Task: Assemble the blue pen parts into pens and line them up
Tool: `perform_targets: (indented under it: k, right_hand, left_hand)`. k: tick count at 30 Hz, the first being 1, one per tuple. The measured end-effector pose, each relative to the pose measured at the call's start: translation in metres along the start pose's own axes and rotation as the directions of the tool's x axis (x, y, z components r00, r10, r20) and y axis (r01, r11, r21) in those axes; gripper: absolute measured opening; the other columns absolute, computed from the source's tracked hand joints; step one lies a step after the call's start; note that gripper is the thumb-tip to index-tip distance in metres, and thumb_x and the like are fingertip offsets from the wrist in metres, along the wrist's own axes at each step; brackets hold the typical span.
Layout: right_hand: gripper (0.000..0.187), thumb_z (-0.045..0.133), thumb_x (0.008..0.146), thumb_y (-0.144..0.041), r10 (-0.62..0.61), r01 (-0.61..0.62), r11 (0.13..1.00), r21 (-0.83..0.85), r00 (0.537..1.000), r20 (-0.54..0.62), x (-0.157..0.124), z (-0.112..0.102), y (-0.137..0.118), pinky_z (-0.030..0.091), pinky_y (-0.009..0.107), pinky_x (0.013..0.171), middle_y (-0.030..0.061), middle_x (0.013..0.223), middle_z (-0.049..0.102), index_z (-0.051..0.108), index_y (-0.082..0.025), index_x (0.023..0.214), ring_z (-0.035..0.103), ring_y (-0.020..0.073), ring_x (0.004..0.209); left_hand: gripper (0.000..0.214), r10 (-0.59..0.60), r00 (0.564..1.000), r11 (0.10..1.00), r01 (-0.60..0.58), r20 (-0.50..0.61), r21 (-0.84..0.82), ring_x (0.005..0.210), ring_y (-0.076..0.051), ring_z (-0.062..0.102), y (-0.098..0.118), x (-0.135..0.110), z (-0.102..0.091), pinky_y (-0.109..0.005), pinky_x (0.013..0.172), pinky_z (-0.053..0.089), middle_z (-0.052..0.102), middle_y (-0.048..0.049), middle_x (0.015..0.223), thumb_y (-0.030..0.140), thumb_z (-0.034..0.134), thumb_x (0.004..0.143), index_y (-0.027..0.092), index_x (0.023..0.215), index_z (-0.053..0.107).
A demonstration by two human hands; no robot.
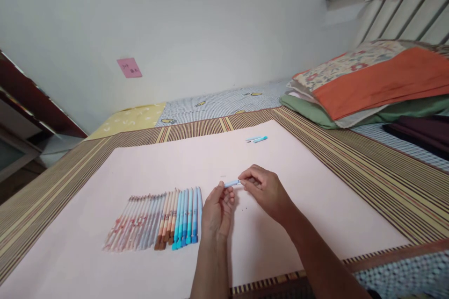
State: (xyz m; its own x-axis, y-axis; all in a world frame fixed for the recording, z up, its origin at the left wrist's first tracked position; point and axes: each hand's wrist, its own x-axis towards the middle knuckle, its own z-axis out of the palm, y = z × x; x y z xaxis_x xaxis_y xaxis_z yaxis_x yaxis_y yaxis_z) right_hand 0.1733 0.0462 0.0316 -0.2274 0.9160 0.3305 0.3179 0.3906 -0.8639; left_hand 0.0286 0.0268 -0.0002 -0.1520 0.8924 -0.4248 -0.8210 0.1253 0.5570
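Between my two hands is a light blue pen barrel, held nearly level above the pink sheet. My left hand grips its left end between thumb and fingers. At the right end, my right hand pinches the tip; whether it holds a separate small part there is hidden by the fingers. Left of my hands lies a row of pens: blue pens closest, then peach pens with brown ends, then clear pens with pinkish patterns. Pen parts lie farther off, near the sheet's back edge.
The pink sheet lies on a striped mat. A few dark specks dot the sheet below my hands. Folded fabrics are stacked at the right, beside a radiator. A pink note is on the wall.
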Motion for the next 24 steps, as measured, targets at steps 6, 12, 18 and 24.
perform_targets:
  k: [6, 12, 18, 24]
  right_hand:
    - [0.025, 0.045, 0.096, -0.016, -0.164, 0.17, 0.98, -0.108, 0.985, 0.059, -0.001, -0.001, -0.006, 0.05, 0.029, 0.08, 0.0069, 0.098, 0.068, 0.069, -0.02, 0.103, 0.065, 0.0181, 0.089]
    - [0.026, 0.046, 0.096, -0.019, -0.07, 0.046, 0.957, -0.288, 0.995, -0.073, 0.005, -0.018, 0.023, 0.048, 0.031, 0.086, 0.0084, 0.106, 0.068, 0.068, -0.019, 0.11, 0.064, 0.0203, 0.095]
    - [0.024, 0.051, 0.089, -0.011, 0.293, -0.213, 0.792, -0.572, 0.955, 0.049, 0.01, -0.023, 0.06, 0.042, 0.029, 0.085, 0.0086, 0.108, 0.065, 0.072, -0.017, 0.099, 0.061, 0.0204, 0.101]
    - [0.022, 0.052, 0.087, -0.006, 0.31, -0.186, 0.703, -0.687, 0.949, 0.06, 0.019, -0.015, 0.06, 0.039, 0.029, 0.078, 0.0097, 0.1, 0.064, 0.07, -0.017, 0.079, 0.058, 0.0203, 0.093]
  left_hand:
    - [0.022, -0.077, 0.997, 0.995, 0.078, 0.02, -0.064, 0.054, -0.009, 0.062, 0.0, -0.001, 0.003, -0.014, 0.051, 0.054, 0.068, -0.0096, 0.068, 0.008, 0.053, 0.096, 0.006, 0.077, 0.064]
    - [0.033, -0.206, 0.961, 0.893, 0.261, 0.183, -0.367, 0.057, -0.005, 0.057, 0.008, -0.001, -0.002, -0.009, 0.05, 0.048, 0.059, -0.0051, 0.072, 0.018, 0.038, 0.103, 0.01, 0.081, 0.061]
    - [0.032, -0.13, 0.98, 0.915, 0.178, 0.152, -0.362, 0.056, -0.005, 0.053, 0.011, 0.0, -0.004, -0.01, 0.048, 0.045, 0.054, -0.0026, 0.072, 0.017, 0.04, 0.101, 0.014, 0.075, 0.058]
    - [0.034, -0.175, 0.983, 0.914, 0.18, 0.049, -0.364, 0.052, -0.005, 0.052, 0.007, 0.001, -0.002, -0.012, 0.044, 0.043, 0.055, -0.0031, 0.069, 0.021, 0.042, 0.102, 0.012, 0.074, 0.058]
